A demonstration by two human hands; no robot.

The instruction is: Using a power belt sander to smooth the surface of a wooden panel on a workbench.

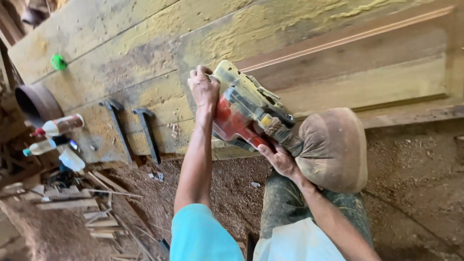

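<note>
Plastic bottles [57, 126], pale with dark and red bands, are being kept lying at the far left edge of the surface [121, 53], beside two dark hammers [133, 130]; a small green cap [58, 62] is lying farther up. The red and cream sander [244, 113] is being pressed onto the wooden panel [367, 72], its front knob gripped by the closed left hand [204, 89], its rear handle clasped by the right hand [278, 159] beside the brown dust bag [333, 147]. Even pressure and a flat sole are judged best.
</note>
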